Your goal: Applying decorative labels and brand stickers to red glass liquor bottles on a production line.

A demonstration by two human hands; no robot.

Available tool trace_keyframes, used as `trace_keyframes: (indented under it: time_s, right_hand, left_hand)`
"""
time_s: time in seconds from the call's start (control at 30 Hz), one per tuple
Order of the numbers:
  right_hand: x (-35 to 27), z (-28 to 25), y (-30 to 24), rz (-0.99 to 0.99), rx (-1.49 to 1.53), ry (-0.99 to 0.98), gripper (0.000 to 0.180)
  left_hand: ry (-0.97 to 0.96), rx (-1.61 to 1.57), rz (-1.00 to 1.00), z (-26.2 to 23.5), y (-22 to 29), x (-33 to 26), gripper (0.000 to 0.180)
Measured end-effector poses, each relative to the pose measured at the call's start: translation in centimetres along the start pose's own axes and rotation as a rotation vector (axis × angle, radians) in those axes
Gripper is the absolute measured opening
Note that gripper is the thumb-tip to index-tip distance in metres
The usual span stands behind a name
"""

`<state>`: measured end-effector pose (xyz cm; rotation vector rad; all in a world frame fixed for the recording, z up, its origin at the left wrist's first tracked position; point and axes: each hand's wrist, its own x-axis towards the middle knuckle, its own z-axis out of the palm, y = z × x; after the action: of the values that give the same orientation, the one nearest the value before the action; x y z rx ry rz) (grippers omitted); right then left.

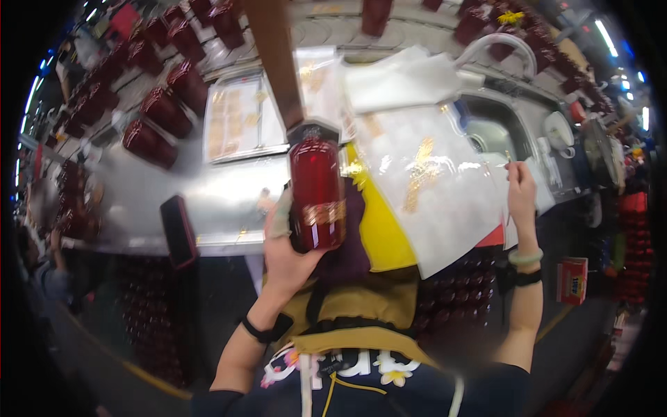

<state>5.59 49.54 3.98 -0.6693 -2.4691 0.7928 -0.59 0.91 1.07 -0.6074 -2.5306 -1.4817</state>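
The left hand (288, 260) grasps a glossy red container (316, 174), contents hidden, over the metal surface's (236, 184) near edge. The right hand (521, 193) pinches something thin near the sink (497, 115). Similar red vessels (165, 111) stand beyond, leftward.

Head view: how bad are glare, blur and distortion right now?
Head view: white highlights streak the red jar, and a bright sheen lies on the metal counter; head view: the surroundings along the left edge are soft and smeared; head view: straight edges bend toward the black rim.
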Motion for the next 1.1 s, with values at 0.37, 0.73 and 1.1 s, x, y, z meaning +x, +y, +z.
trace_keyframes:
  time_s: [0.37,0.73,1.1]
  right_hand:
    - [-14.8,7.3,-19.1,-0.200,0.253,-0.476,0.006]
    - [-17.0,11.1,-24.5,-0.281,0.397,-0.573,0.009]
    - [-17.3,11.8,-24.1,-0.265,0.354,-0.477,0.013]
  left_hand:
    - [-0.056,-0.079,0.012,-0.8,-1.8,-0.8,0.117]
    - [-0.146,-0.212,-0.085,-1.6,-0.4,-1.0,0.104]
    - [-0.108,-0.567,-0.258,-0.7,-0.3,-2.7,0.076]
